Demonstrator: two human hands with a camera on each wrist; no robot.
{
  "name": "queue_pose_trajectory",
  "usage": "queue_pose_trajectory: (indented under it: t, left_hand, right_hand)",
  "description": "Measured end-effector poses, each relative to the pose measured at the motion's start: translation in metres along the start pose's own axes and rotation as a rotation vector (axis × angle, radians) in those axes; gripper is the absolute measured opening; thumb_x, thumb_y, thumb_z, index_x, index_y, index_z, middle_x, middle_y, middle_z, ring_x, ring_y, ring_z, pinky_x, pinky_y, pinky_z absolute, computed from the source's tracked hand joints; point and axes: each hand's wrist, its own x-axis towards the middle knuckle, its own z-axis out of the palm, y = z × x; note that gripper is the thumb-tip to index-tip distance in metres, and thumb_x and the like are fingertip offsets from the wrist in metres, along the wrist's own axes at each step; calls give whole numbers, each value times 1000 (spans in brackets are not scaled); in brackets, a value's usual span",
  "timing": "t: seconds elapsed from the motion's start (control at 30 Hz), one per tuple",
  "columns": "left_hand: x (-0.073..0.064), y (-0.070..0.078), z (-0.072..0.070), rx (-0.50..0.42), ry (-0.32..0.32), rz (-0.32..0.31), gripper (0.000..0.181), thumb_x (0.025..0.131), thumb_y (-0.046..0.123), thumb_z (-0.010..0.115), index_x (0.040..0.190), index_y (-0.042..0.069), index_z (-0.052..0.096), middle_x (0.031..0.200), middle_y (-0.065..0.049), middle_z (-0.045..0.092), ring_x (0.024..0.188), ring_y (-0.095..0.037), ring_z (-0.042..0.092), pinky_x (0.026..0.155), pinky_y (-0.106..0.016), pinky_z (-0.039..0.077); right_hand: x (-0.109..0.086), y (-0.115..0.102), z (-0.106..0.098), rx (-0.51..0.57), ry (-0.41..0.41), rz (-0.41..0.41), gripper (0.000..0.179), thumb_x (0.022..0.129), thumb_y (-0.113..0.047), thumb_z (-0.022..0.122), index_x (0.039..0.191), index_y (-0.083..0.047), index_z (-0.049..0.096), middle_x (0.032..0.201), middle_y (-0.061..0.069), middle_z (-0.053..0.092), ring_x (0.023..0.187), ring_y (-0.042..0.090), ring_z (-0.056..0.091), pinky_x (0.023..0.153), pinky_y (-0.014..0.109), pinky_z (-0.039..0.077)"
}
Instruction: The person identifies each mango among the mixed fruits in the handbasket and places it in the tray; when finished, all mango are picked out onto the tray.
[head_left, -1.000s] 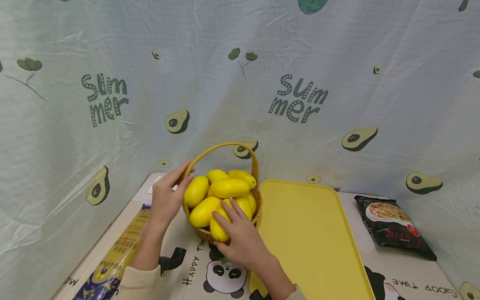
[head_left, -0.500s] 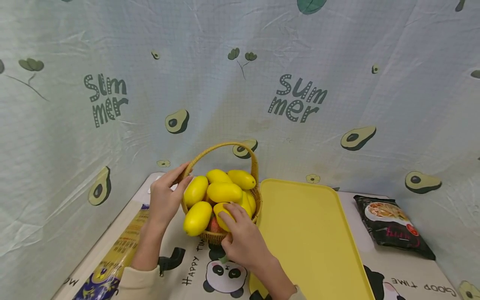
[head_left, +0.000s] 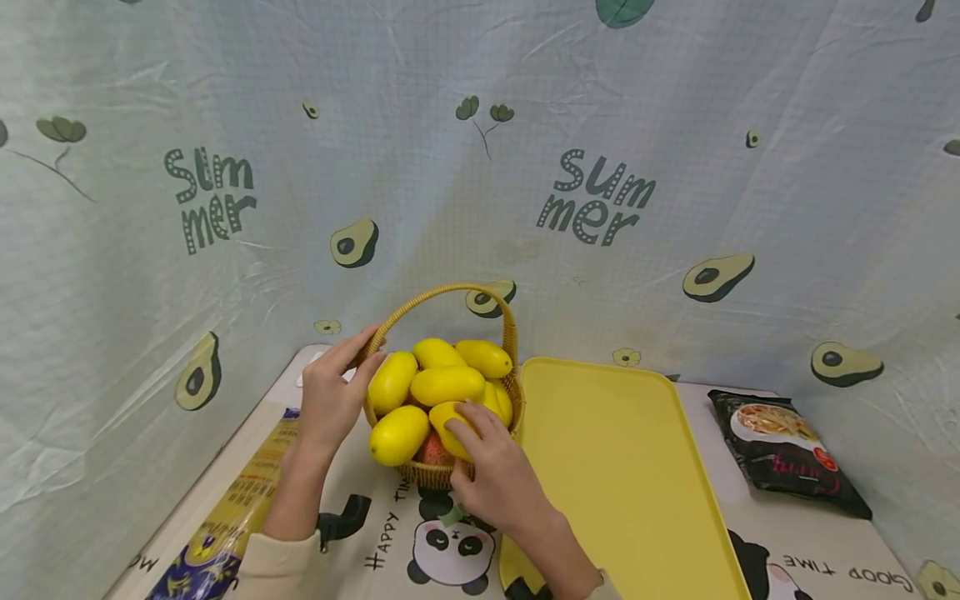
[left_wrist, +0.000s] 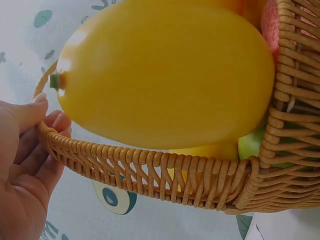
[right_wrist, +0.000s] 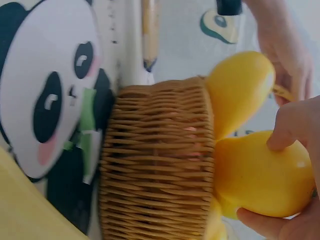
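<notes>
A wicker basket [head_left: 427, 477] heaped with yellow mangoes [head_left: 450, 386] stands in the middle of the head view. My left hand [head_left: 327, 404] grips the left side of its arched handle [head_left: 441, 291], and the left wrist view shows thumb and fingers around that wicker. At the basket's front right, my right hand [head_left: 497, 471] holds a mango [right_wrist: 252, 175] between thumb and fingers. Another mango [head_left: 399, 436] leans over the front left rim. Between these two shows a reddish fruit [head_left: 433, 451]. Low in the basket, a bit of green fruit [left_wrist: 251, 144] appears in the left wrist view.
Right of the basket lies a yellow tray [head_left: 607, 475]. Farther right is a black food packet [head_left: 787, 454]. Along the left edge lies a long yellow-and-blue packet [head_left: 232, 496]. A printed curtain [head_left: 420, 192] hangs behind the table.
My right hand has gone from lying spread over the front mangoes to gripping one, which shifted right and up. The front left mango swung outward, uncovering the reddish fruit. My left hand has stayed put.
</notes>
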Motion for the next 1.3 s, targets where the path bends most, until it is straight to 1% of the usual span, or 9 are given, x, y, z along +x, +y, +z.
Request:
queue_pose_trajectory:
  t: [0.13,0.3,0.47,0.67,0.77,0.9,1.03,1.1,1.3]
  left_hand:
    - [0,1,-1,1,-7,-3,42,91,7,71,132,11,66,109,-10,74,90,-22,67,82,-1,44]
    - [0,0,-1,0,-13,1,41,92,7,70,132,10,65,109,-10,74,91,-22,67,83,-1,44]
    - [-1,-1,-1,-8,-18,-1,41,92,6,70,132,9,65,109,-10,74,91,-22,67,84,0,44]
    - [-1,-1,-1,-21,-16,-2,41,90,5,70,131,8,66,108,-10,74,91,-23,68,84,1,44]
    - [-1,-1,-2,-20,-19,-5,41,91,5,70,131,8,65,108,-10,74,91,-23,68,84,1,44]
    - [0,0,-3,-20,-24,-13,41,91,5,70,132,8,65,109,-9,74,91,-21,68,84,0,45]
    - [0,1,-3,-31,-25,-18,42,90,4,70,132,9,65,110,-8,73,93,-20,68,84,0,46]
    - [0,1,-3,-34,-26,-18,42,91,4,70,132,9,65,110,-8,73,93,-21,68,84,0,45]
    - [0,1,-2,-42,-33,-27,42,91,6,69,132,10,65,111,-8,73,94,-20,67,85,0,46]
  right_hand:
    - [3,3,-15,24,48,11,48,74,-2,72,120,-13,63,136,8,57,128,25,55,104,41,53]
    - [3,18,-33,36,108,79,48,74,-1,74,119,-10,64,138,8,57,129,24,54,104,40,53]
    - [-2,44,-41,41,167,191,48,75,0,75,121,-8,65,136,9,58,126,27,56,99,41,56]
    - [-18,83,-38,20,182,349,48,78,2,70,124,-7,66,133,13,60,120,33,58,88,48,58]
    - [-27,98,-34,12,146,435,45,79,0,69,123,-7,67,132,14,61,119,36,58,88,51,57]
    - [-36,110,-27,21,57,542,43,81,-3,68,124,-7,67,133,15,60,121,38,57,91,53,54]
    - [-42,116,-20,22,-34,606,48,82,-3,69,129,-4,62,136,19,58,125,41,54,98,55,51]
    - [-43,118,-16,9,-74,612,49,83,-1,70,130,-3,60,137,21,55,128,42,52,102,56,49]
    - [-44,120,-3,-54,-143,512,42,83,1,70,125,2,64,139,29,51,135,49,44,110,58,43]
